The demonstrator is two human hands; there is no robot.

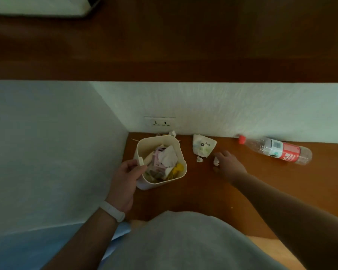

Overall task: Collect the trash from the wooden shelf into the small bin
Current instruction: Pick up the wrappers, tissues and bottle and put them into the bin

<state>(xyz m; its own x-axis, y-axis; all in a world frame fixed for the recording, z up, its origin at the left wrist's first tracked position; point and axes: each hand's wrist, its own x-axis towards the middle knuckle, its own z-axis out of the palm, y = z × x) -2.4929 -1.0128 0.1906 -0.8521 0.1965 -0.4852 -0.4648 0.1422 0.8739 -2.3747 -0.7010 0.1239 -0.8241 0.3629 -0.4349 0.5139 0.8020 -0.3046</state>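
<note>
a reddish-brown wooden shelf (203, 191) meets white walls (242, 106) in a corner. there our left hand (125, 176) grips the small cream plastic bin (156, 185) by its rim. our right hand (229, 164) touches a crumpled white paper scrap (216, 161); we cannot tell whether it pinches.

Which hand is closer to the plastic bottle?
Right. The right hand reaches down just left of the bottle; the left hand grips the small bin, farther left.

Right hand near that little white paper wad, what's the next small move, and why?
Probably pinch the paper wad with the right hand and carry it left into the small bin. The fingertips are at the wad, and the left hand grips the bin's rim, holding it close by.
</note>
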